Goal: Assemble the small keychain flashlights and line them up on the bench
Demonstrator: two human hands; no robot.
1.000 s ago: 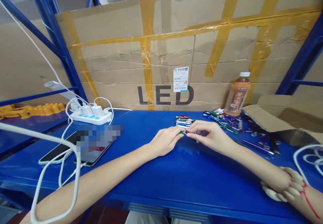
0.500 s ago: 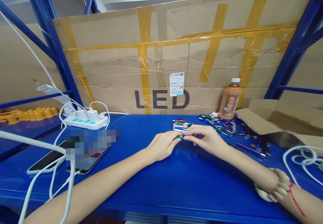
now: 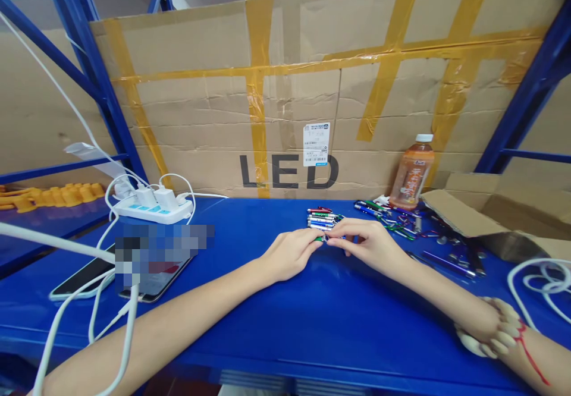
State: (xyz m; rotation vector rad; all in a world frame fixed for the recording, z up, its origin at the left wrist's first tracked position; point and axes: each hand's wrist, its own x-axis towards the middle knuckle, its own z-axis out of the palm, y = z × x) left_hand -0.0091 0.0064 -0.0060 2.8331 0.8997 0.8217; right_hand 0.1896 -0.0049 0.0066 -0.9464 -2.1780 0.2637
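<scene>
My left hand [image 3: 289,254] is closed on a small green metallic tube [image 3: 319,238], most of it hidden by the fingers. My right hand [image 3: 363,241], wearing a bracelet of pale beads and a red cord, pinches a small silver ring [image 3: 326,239] at the tube's right end. The two hands nearly meet at the fingertips, just above the blue tabletop. Right behind them lies a neat row of slim metallic tubes [image 3: 320,219] in red, green, silver and blue, partly covered by my right fingers.
Loose coloured tubes and clips [image 3: 392,220] lie to the right, with a purple tube [image 3: 448,263] nearer. Behind stands a drink bottle [image 3: 413,173]; an open carton [image 3: 473,206] is beside it. A power strip [image 3: 154,210], phones [image 3: 84,280] and white cables occupy the left.
The view has shifted slightly, so the scene sits a little differently in the picture. Both hands keep their hold on the green tube and its ring, with only small finger movement.
</scene>
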